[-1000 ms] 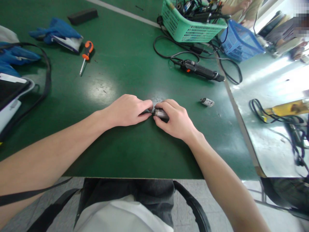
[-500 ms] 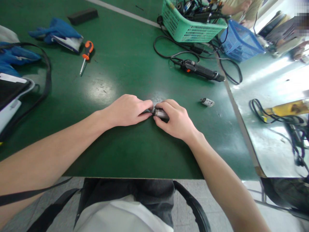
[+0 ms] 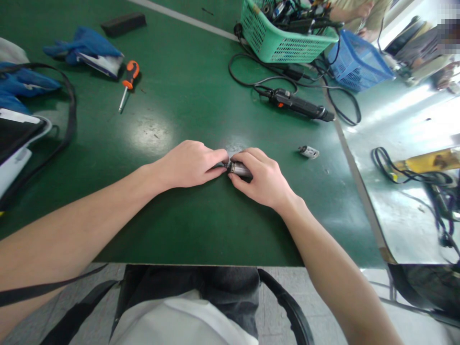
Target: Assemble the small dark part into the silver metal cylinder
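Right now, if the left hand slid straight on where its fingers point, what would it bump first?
Probably the metal cylinder in the right hand. Its dark end sits by the fingertips of the left hand; whether they touch is unclear.

A single head-worn camera looks forward and down from above the lap (image 3: 228,290) across the green table (image 3: 201,225).

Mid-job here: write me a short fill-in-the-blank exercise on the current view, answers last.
1. The left hand is at one end of the metal cylinder; the ____ hand grips its body.
2. The screwdriver has a handle in black and ____.
3. The basket beside the blue one is ____.

Missing words: right; orange; green.
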Motion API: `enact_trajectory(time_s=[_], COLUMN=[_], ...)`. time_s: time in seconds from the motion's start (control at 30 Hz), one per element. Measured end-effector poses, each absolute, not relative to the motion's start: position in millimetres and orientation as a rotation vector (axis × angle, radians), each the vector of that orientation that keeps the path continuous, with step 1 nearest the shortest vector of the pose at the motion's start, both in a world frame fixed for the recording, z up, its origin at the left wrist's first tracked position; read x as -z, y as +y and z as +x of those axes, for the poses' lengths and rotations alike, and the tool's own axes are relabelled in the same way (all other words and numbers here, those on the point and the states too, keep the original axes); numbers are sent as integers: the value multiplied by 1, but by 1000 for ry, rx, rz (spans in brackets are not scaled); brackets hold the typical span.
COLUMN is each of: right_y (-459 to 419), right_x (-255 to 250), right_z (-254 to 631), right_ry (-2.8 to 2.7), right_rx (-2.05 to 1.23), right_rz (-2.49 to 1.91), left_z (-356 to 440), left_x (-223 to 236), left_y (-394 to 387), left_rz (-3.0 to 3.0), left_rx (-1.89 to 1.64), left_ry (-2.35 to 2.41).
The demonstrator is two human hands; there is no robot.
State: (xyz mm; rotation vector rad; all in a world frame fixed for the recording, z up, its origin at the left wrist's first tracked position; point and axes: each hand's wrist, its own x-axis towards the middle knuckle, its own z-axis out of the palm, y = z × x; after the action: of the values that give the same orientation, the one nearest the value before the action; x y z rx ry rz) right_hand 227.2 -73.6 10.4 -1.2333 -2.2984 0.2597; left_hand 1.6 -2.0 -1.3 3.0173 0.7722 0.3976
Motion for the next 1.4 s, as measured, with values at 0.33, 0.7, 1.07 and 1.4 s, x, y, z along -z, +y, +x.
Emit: enact_trajectory(time_s=[0.33, 0.7, 1.07, 1.4], right_y=[-72, -73, -81, -67], right_x=[-7, -13, -33, -26], right_z=[229, 230, 224, 232], right_ry=[-2335, -2423, -2648, -2585], right_rx=[-257, -314, -51, 207], right_rz=[-1149, -1144, -1399, -1538], left_z=[0, 2, 2, 4], left_x=[3, 0, -1, -4], left_y=[-1, -1, 0, -1], left_rz=[3027, 2945, 2950, 2931], left_rx=[-418, -403, -379, -348], left_ry=[734, 800, 779, 777])
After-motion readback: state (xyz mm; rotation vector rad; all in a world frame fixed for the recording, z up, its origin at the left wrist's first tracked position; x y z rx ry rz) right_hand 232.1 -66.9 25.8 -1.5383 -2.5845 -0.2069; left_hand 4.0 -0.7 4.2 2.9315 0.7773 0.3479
